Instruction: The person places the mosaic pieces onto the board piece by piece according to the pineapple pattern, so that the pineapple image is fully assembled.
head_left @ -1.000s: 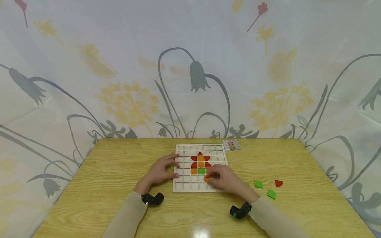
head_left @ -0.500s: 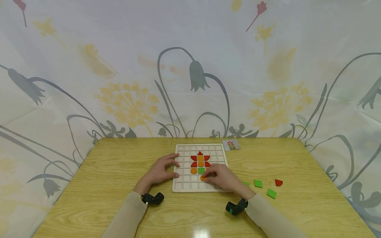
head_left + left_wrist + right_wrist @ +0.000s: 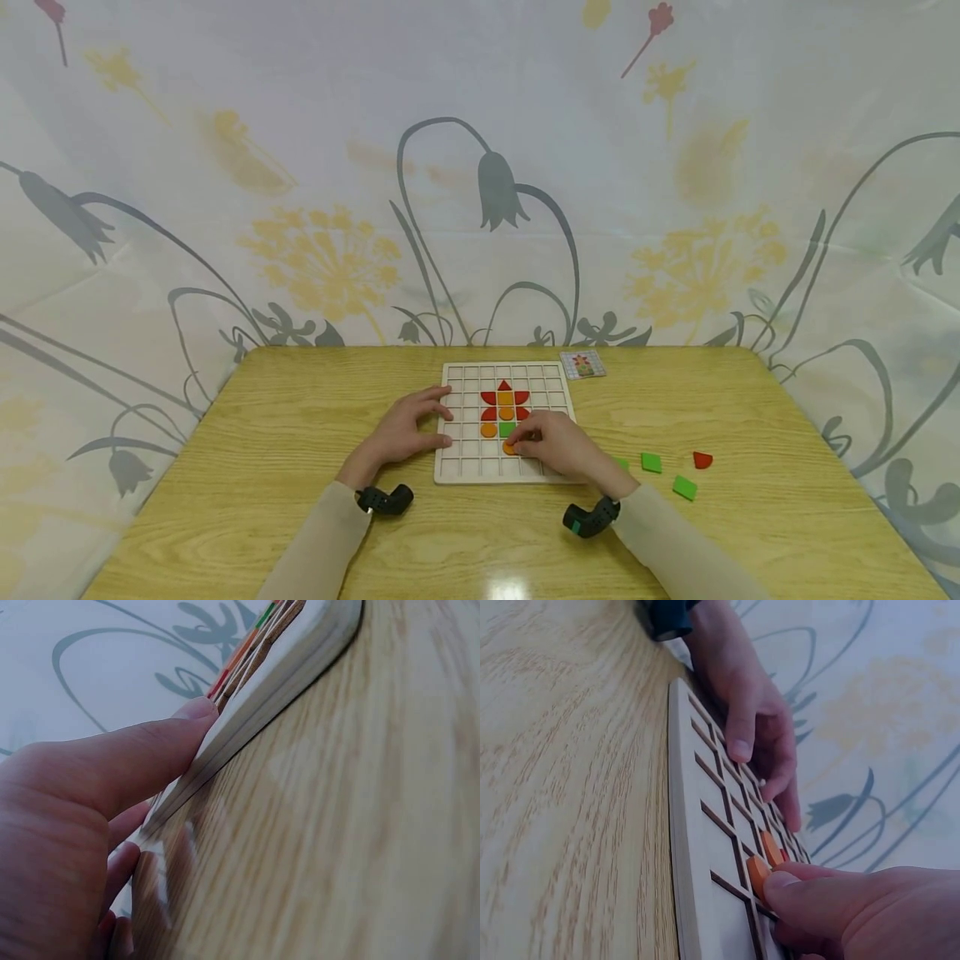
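Observation:
In the head view a pale wooden grid board [image 3: 468,471] lies on the table. A flower-like pattern fills its middle: red pieces around an orange square [image 3: 506,398], an orange disc below that, then a green square [image 3: 507,429] with another orange disc [image 3: 489,430] to its left. My right hand [image 3: 557,442] pinches an orange round piece [image 3: 509,448] at the cell just below the green square; in the right wrist view the piece [image 3: 757,876] stands tilted at the thumb tip. My left hand [image 3: 405,427] rests spread on the board's left edge, its thumb [image 3: 150,754] over the rim.
Right of the board lie green squares [image 3: 651,462] [image 3: 685,487] and a red rounded piece [image 3: 702,460]; another green piece is partly behind my right hand. A small pattern card [image 3: 583,364] sits at the board's far right corner. A printed curtain [image 3: 330,167] hangs behind the table.
My right hand has moved a little to the left with the orange piece, from below the right-hand disc to below the green square. The left hand stays where it was.

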{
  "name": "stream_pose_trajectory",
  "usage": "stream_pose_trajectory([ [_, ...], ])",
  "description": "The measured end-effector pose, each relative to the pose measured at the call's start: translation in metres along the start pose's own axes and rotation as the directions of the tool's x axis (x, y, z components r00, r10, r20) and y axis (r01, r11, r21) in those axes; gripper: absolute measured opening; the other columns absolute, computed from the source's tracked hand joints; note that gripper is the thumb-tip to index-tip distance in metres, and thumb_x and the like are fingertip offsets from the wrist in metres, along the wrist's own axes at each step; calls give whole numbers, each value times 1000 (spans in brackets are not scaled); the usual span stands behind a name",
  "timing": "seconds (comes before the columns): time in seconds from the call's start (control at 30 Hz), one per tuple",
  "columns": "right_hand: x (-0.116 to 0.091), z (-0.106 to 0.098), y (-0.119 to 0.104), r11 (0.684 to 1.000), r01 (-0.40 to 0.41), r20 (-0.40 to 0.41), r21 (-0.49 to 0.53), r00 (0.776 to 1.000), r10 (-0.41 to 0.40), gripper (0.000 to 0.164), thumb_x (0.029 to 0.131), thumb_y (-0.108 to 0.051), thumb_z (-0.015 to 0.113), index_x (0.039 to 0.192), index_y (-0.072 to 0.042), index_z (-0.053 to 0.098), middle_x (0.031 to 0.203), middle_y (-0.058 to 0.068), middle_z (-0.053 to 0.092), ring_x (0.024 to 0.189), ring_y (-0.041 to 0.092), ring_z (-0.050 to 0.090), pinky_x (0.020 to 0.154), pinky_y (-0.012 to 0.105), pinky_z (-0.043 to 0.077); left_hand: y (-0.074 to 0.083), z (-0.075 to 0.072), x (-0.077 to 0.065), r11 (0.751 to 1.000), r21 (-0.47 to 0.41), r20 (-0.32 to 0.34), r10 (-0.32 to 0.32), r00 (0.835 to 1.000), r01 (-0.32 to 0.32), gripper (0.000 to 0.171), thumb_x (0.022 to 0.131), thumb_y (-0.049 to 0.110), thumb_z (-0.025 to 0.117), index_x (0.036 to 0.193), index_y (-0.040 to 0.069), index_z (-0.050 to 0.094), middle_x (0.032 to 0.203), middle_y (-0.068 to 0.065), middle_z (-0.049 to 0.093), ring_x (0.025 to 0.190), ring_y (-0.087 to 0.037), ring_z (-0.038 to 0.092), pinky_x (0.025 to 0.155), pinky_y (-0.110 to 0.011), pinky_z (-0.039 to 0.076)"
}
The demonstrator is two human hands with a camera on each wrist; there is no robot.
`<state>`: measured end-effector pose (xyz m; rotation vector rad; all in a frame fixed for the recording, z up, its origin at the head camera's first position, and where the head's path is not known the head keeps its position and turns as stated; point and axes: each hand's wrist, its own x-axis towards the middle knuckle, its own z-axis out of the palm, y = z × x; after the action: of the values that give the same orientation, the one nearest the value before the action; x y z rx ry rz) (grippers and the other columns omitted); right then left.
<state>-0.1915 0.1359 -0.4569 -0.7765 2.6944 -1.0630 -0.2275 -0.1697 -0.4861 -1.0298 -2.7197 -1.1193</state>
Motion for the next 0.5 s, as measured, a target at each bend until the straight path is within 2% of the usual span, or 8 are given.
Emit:
stream_pose_trajectory([
  [0.5, 1, 2, -2, 1000, 1, -30, -7, 1000, -1, 9, 92, -15, 72, 95, -21, 79, 91, -11, 67, 78, 8, 56, 69, 27, 48, 1, -1, 0, 1000, -5, 4, -6, 1000, 6, 25, 86, 31, 79, 104, 16, 70, 151, -12, 46, 142, -36, 36, 111, -60, 29],
])
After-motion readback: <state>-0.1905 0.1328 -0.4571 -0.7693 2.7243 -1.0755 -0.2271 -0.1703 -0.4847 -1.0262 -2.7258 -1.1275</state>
